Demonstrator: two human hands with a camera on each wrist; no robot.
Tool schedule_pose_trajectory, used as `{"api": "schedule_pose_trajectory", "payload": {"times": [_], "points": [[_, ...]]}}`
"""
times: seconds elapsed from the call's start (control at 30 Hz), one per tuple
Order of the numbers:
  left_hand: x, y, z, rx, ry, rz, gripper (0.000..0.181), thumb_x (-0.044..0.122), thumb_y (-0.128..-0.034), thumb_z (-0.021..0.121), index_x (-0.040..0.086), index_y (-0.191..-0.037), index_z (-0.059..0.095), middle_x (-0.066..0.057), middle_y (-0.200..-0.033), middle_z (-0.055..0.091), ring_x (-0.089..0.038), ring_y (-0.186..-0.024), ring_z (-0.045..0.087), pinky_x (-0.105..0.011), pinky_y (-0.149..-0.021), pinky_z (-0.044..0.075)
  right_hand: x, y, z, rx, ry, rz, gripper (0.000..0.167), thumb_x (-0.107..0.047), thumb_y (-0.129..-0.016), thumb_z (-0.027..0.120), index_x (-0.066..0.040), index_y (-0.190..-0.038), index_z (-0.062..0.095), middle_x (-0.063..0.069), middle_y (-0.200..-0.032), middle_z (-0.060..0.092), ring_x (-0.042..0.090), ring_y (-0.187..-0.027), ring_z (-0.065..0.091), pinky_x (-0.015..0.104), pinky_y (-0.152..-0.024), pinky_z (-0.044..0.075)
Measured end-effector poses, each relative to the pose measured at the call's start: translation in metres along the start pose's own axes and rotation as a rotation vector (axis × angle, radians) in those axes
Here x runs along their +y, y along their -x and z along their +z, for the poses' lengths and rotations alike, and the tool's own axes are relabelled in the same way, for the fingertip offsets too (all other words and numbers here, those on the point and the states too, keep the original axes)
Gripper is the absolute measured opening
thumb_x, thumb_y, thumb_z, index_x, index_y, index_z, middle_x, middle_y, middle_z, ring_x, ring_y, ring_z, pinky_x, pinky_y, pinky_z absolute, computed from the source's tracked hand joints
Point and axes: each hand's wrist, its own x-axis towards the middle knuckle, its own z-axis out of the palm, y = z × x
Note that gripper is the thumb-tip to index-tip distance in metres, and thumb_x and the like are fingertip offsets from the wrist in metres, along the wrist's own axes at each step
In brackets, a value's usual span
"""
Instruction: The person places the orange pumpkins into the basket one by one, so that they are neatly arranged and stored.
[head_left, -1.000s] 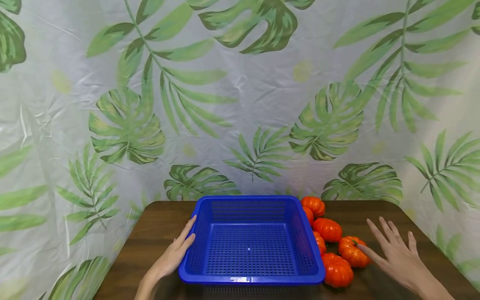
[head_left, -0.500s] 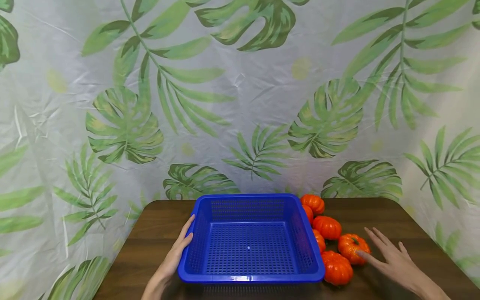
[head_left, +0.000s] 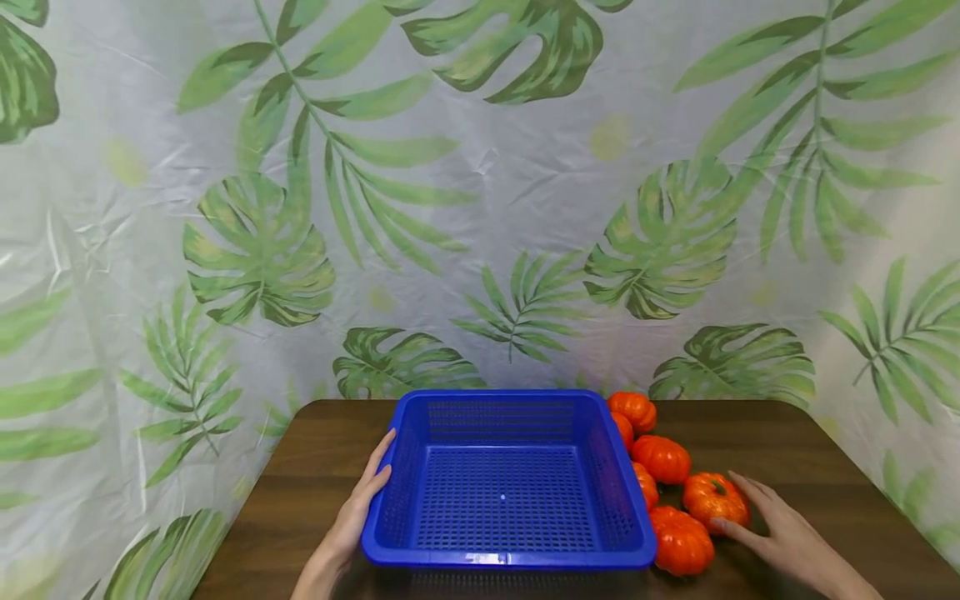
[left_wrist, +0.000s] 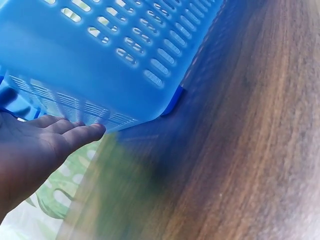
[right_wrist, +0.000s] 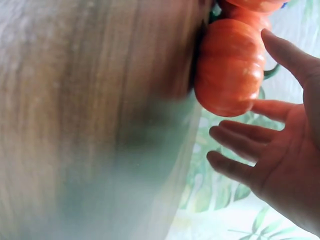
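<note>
A blue perforated plastic basket (head_left: 435,557) stands on the table, with only its mesh floor and walls showing inside. My left hand (head_left: 352,510) rests along its left side, fingers extended against the outer wall; the left wrist view shows those fingers (left_wrist: 82,135) under the basket's side (left_wrist: 55,50). To the right of the basket sit several small orange-red pumpkins. The outermost one, a pumpkin with a green stem (head_left: 708,504), lies between the spread thumb and fingers of my right hand (head_left: 787,537). In the right wrist view this pumpkin (right_wrist: 230,70) is beside the loosely extended fingers.
A dark wood-grain table (head_left: 780,442) carries everything. Other pumpkins, including a front one (head_left: 681,542) and a middle one (head_left: 662,459), crowd the basket's right wall. A leaf-patterned sheet (head_left: 525,208) hangs behind the table's far edge.
My right hand has lowered and moved left to the outermost pumpkin, its fingers drawing closer together. The left hand stays at the basket's side. The view has shifted slightly.
</note>
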Motion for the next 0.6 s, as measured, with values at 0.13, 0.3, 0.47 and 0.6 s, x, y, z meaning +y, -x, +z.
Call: {"api": "schedule_pose_trajectory", "payload": {"times": [0.13,0.3,0.47,0.6], "points": [[0.0,0.0,0.0,-0.003,0.006,0.001,0.056,0.037,-0.1143,0.026,0.033,-0.167,0.008,-0.012,-0.173,0.009,-0.034,-0.141,0.037,-0.042,-0.104,0.043,-0.001,0.0,0.003,0.033,0.01,-0.028,0.079,-0.032,-0.089,0.081,0.012,-0.144,0.048,0.039,-0.133,0.057,0.059,-0.118,0.056,0.071,-0.088,0.048],[0.001,0.001,-0.002,-0.031,0.013,0.005,0.057,0.037,-0.1146,0.024,0.032,-0.167,0.004,-0.014,-0.173,0.007,-0.033,-0.139,0.04,-0.042,-0.103,0.045,-0.001,-0.001,0.003,0.058,0.028,-0.025,0.078,-0.029,-0.085,0.085,0.011,-0.142,0.05,0.036,-0.127,0.062,0.048,-0.106,0.066,0.05,-0.081,0.056],[0.0,0.001,0.0,-0.009,0.018,0.001,0.056,0.036,-0.1145,0.025,0.031,-0.167,0.006,-0.013,-0.173,0.009,-0.034,-0.139,0.039,-0.04,-0.102,0.046,-0.001,-0.001,-0.003,0.058,0.002,0.011,0.077,-0.031,-0.086,0.084,0.01,-0.142,0.051,0.035,-0.126,0.061,0.04,-0.097,0.071,0.027,-0.074,0.053],[0.001,0.0,0.001,0.007,0.021,0.002,0.056,0.036,-0.1143,0.026,0.031,-0.167,0.008,-0.013,-0.173,0.01,-0.035,-0.141,0.037,-0.04,-0.103,0.043,-0.002,-0.002,-0.015,0.093,-0.036,-0.001,0.076,-0.028,-0.086,0.085,0.01,-0.142,0.051,0.033,-0.123,0.061,0.016,-0.096,0.073,0.018,-0.071,0.051]]}}
